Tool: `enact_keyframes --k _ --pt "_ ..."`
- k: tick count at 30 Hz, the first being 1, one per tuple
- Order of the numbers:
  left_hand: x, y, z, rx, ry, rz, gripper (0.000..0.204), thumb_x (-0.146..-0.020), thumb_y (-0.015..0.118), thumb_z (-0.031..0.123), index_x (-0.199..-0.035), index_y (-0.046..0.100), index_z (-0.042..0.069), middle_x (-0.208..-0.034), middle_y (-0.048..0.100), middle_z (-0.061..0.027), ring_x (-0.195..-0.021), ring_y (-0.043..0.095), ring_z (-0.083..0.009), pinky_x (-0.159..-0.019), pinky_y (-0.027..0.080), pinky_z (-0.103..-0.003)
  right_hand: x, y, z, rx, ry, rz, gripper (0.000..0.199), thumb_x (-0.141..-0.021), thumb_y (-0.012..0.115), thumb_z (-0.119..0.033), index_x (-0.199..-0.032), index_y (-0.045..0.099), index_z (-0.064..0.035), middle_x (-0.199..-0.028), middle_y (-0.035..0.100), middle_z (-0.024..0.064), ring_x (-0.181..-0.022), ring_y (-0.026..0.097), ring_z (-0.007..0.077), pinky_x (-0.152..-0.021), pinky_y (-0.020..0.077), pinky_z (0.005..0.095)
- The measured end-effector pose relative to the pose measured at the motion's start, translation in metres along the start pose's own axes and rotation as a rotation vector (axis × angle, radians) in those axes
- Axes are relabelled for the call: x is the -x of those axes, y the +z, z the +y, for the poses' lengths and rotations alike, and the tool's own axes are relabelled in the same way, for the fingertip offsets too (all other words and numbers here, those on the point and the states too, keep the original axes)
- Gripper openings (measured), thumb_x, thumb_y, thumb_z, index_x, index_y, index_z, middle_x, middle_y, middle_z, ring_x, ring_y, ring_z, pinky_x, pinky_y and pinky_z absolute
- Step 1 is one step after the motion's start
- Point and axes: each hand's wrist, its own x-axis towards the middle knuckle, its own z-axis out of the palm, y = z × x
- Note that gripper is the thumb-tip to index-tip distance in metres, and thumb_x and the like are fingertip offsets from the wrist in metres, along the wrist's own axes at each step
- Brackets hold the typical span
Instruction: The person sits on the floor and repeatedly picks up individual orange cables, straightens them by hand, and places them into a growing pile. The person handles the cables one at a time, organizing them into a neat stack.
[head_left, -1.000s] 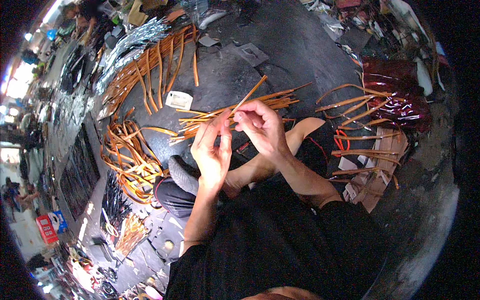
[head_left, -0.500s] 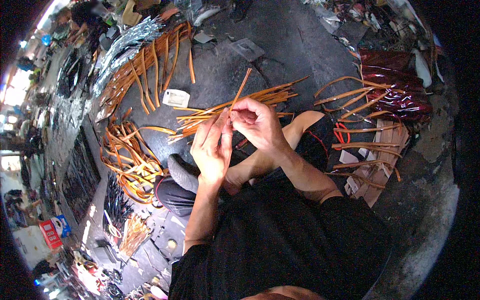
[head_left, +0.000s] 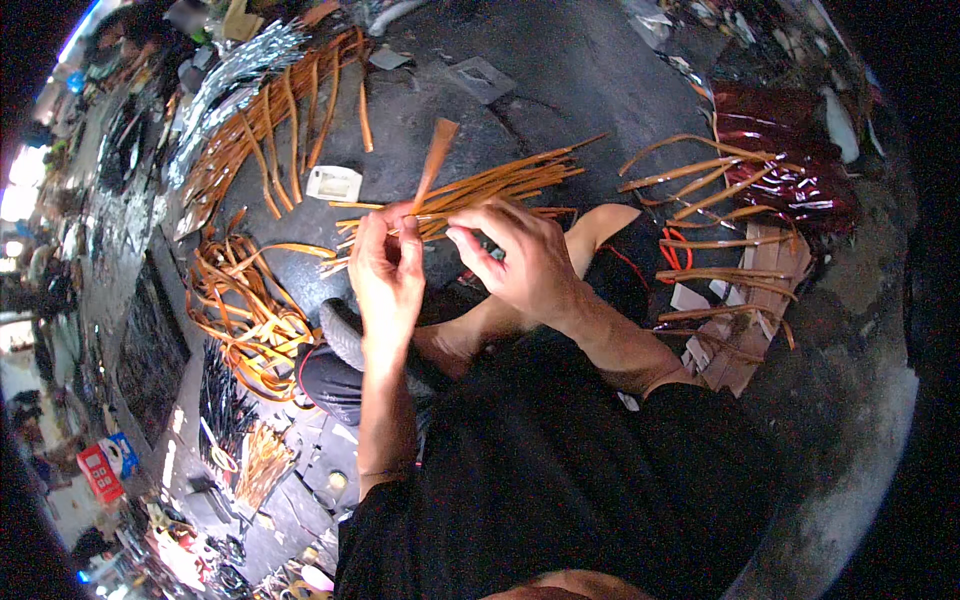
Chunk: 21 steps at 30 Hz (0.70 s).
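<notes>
My left hand (head_left: 390, 275) pinches a brown flat strip (head_left: 434, 165) between thumb and fingers. The strip sticks up and away from me, its far end blurred and fanned wide by motion. Just to the right, my right hand (head_left: 520, 255) is apart from the left, thumb and forefinger curled together at the tips. Anything between those tips is too small to make out. Beneath and beyond both hands lies a loose bundle of thin brown strips (head_left: 520, 178) on the dark floor.
A coiled heap of tan straps (head_left: 235, 310) lies left. Long brown strips (head_left: 235, 145) and a small white plastic piece (head_left: 334, 184) are farther off. On the right, bent brown strips (head_left: 725, 275) lie over cardboard (head_left: 765, 330), near a dark red glossy sheet (head_left: 770, 150).
My hands were together on the strip; now they are apart, the left having moved left with the strip. The strip's far end has swung left and blurred.
</notes>
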Motion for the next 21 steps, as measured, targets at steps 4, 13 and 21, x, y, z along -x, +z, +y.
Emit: enact_keyframes --k 4,13,21 --pt "-0.007 -0.01 0.014 0.089 0.089 -0.259 0.016 -0.091 0.065 0.008 -0.106 0.066 0.004 -0.077 0.061 0.0022 -0.063 0.047 -0.0035 -0.056 0.039 -0.021 -0.02 -0.022 0.008 0.478 -0.194 -0.059 0.024 -0.088 0.064 -0.022 -0.111 0.064 -0.0125 -0.105 0.066 0.0049 -0.114 0.057 0.0223 -0.113 0.0212 0.0544" --pt "-0.062 -0.09 -0.041 -0.124 -0.078 -0.424 0.021 -0.091 0.067 0.019 -0.108 0.069 0.005 -0.087 0.069 -0.0042 -0.081 0.063 -0.0113 -0.075 0.048 -0.026 -0.057 -0.106 0.107 0.356 0.219 -0.423 0.021 -0.092 0.06 -0.027 -0.108 0.067 -0.0146 -0.101 0.068 0.0041 -0.107 0.06 0.0242 -0.113 0.0232 0.0518" --pt "-0.038 -0.036 -0.152 -0.363 0.005 -0.307 0.021 -0.09 0.065 0.023 -0.101 0.07 0.006 -0.092 0.072 -0.0145 -0.09 0.07 -0.03 -0.08 0.053 -0.039 -0.044 0.059 0.163 0.52 0.146 -0.822 0.098 -0.066 0.079 -0.053 -0.142 0.04 -0.0053 -0.143 0.042 0.0194 -0.133 0.037 0.0367 -0.113 0.0205 0.0551"
